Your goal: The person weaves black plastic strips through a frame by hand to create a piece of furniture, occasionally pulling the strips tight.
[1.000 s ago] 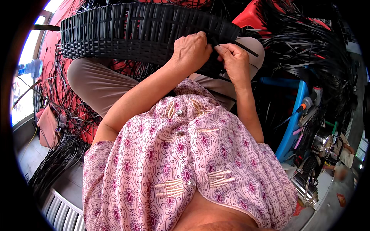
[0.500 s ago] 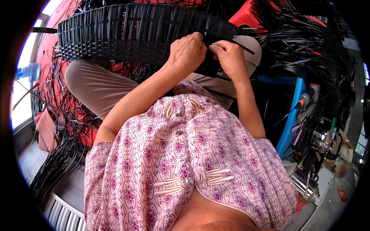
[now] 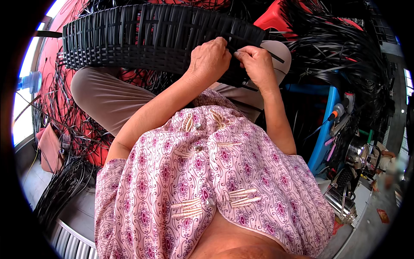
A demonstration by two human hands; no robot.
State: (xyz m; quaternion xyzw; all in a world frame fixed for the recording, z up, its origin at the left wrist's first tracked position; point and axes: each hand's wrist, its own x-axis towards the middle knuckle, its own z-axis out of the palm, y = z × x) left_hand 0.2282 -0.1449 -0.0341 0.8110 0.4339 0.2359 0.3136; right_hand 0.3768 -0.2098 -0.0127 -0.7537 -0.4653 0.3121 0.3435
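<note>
"Where is the woven black panel (image 3: 125,39)?"

"It lies across your bent legs, at the top of your view. Its right end reaches toward your right knee (image 3: 282,49), where a flat dark strip (image 3: 276,57) juts out."

"And your hands?"

"Your left hand (image 3: 210,57) is at the panel's lower right part, its fingers curled in; you can't tell what they grip. Your right hand (image 3: 258,65) is just beside it, thumb and forefinger drawn close at the tips. Whether they pinch a strip, you can't tell; it is too dark there."

"What else is around you?"

"On your right, a heap of black strips (image 3: 332,49) and a blue bin (image 3: 324,131); on your left, a pink bag (image 3: 49,149)."
</note>
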